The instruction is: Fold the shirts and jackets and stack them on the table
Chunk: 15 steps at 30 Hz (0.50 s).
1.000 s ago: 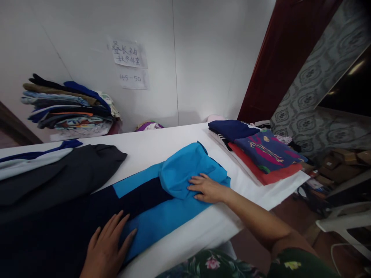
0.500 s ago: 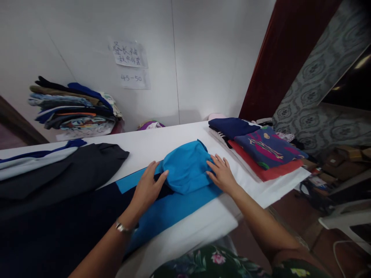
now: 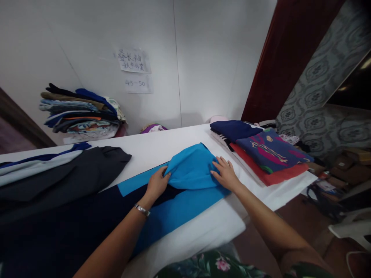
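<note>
A bright blue and dark navy garment (image 3: 179,210) lies spread along the table, with a blue part of it (image 3: 193,166) folded over in a loose, raised heap. My left hand (image 3: 158,181) pinches the left edge of that folded part between thumb and fingers. On the heap's right side rests my right hand (image 3: 226,173), its fingers spread and laid on the cloth. The garment's navy portion (image 3: 72,216) runs off to the lower left, where its far end is out of view.
Folded clothes (image 3: 272,150) sit stacked on the white table (image 3: 185,141) at the right. A dark grey garment (image 3: 72,170) lies at the left, near a tall clothes pile (image 3: 81,112) by the wall. Handwritten paper signs (image 3: 135,61) hang above. A white chair (image 3: 350,227) stands lower right.
My left hand has moved slightly right and closed on the edge of the folded blue cloth. The heap looks flatter and drawn out. My right hand stays on its right side.
</note>
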### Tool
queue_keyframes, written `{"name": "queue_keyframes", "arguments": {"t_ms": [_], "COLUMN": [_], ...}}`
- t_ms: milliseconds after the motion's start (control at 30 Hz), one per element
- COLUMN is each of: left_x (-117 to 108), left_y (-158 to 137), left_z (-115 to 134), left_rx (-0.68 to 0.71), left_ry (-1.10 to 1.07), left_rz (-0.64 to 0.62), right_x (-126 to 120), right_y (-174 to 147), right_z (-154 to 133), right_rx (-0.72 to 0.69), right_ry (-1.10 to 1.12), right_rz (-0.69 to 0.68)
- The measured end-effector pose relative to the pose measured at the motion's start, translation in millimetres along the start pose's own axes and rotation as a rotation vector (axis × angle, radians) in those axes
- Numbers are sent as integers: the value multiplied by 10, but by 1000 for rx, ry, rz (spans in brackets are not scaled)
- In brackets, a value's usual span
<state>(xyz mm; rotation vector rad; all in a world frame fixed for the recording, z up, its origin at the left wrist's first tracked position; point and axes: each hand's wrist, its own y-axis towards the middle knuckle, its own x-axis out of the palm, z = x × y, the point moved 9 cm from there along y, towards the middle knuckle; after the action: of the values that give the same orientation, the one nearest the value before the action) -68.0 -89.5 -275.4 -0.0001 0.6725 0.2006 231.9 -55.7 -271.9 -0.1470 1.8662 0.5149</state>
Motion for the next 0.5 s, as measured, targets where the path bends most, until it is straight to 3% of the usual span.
{"name": "queue_keyframes", "arguments": {"t_ms": [133, 200, 267, 333, 433, 500], "left_x": [88, 235, 352, 405, 335, 173], "left_y": [-4, -26, -46, -73, -132, -121], "left_z": [98, 147, 167, 51, -232, -232], "left_rx": [-155, -248, -299, -361, -456, -353], "left_ry": [-595, -885, -1030, -894, -517, -261], "left_rz": [-37, -101, -140, -123, -50, 15], "right_x": [-90, -26, 108, 288, 520, 583], "right_y": [460, 657, 776, 800, 719, 660], "right_z": [-257, -319, -318, -291, -273, -270], "right_rx": [-81, -72, -35, -17, -69, -98], "right_ry": [106, 125, 103, 41, -72, -108], "right_rz": [16, -9, -54, -116, -187, -196]}}
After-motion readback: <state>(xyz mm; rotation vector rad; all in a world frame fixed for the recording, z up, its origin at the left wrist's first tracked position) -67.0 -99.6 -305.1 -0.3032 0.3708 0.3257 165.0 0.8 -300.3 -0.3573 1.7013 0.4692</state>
